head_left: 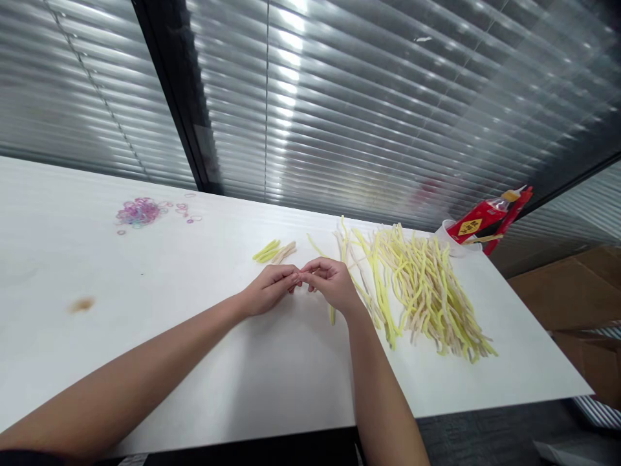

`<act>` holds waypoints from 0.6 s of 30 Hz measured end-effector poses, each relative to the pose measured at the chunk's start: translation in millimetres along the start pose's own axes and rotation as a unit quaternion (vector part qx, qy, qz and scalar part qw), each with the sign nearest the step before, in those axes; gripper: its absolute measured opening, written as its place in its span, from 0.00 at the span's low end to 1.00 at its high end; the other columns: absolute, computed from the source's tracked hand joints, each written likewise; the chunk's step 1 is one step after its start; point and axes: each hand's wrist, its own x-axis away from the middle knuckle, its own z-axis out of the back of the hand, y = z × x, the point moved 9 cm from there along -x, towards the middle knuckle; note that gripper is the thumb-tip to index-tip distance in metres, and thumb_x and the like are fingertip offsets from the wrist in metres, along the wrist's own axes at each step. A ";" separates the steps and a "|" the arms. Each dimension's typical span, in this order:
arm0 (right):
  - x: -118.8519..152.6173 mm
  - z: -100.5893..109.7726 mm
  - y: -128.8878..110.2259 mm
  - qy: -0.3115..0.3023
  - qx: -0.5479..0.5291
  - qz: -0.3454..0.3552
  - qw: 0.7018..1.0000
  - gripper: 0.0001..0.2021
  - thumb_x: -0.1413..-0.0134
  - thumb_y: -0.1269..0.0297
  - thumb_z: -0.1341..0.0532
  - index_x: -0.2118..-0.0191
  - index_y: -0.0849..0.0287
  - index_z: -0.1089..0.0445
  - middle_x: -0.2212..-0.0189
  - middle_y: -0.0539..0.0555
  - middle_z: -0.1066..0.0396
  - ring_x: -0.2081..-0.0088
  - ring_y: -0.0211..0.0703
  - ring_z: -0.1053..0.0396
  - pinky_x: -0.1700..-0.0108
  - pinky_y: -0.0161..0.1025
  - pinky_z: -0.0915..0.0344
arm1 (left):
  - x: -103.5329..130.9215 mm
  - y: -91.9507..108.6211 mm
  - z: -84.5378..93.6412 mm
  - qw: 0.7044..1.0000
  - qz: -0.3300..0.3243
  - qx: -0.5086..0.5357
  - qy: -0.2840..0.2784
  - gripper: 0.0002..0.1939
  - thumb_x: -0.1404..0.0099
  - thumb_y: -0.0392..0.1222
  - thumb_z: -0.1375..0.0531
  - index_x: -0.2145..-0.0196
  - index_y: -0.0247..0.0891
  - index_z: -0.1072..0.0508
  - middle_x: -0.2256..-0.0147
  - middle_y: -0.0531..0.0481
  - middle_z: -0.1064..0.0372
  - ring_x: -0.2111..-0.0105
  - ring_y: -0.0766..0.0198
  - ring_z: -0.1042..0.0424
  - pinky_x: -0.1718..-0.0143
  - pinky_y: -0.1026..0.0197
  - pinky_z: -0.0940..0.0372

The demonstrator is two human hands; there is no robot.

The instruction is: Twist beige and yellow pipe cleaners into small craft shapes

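My left hand and my right hand meet fingertip to fingertip over the white table. Both are closed in a pinch, and whatever lies between the fingertips is too small and hidden to make out. Just behind them lie short yellow pieces beside short beige pieces. To the right of my right hand spreads a large pile of long, fuzzy yellow and beige strips, with some looser strips at its left side. A heap of pink and purple small bands sits at the back left.
At the back right a white container holds a red bottle with a yellow cap and other red items. Window blinds rise behind the table. Brown cardboard boxes stand beyond its right edge.
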 end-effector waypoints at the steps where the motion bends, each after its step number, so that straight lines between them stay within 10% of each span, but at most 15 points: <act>1: -0.3 2.8 0.7 0.013 0.009 0.001 1.000 0.10 0.56 0.56 0.32 0.71 0.58 0.26 0.76 0.50 0.28 0.77 0.37 0.32 0.74 0.35 0.33 | 0.0 0.6 0.3 1.000 0.001 -0.009 0.002 0.20 0.31 0.51 0.52 0.72 0.36 0.31 0.75 0.50 0.35 0.73 0.66 0.36 0.70 0.63 0.38; 9: 2.2 15.9 -8.8 0.086 0.228 0.074 0.967 0.10 0.45 0.56 0.39 0.70 0.55 0.26 0.74 0.50 0.27 0.75 0.39 0.31 0.71 0.35 0.36 | -2.7 10.0 6.2 0.993 -0.004 -0.103 0.049 0.15 0.32 0.45 0.50 0.60 0.38 0.25 0.75 0.52 0.30 0.74 0.66 0.34 0.71 0.64 0.39; 18: 3.0 0.6 -16.7 0.126 0.429 0.123 0.886 0.13 0.40 0.55 0.42 0.71 0.56 0.28 0.73 0.53 0.26 0.72 0.41 0.31 0.69 0.36 0.44 | 1.6 11.1 13.8 0.962 -0.023 -0.236 0.138 0.14 0.33 0.38 0.50 0.69 0.38 0.25 0.75 0.50 0.30 0.74 0.65 0.34 0.69 0.62 0.42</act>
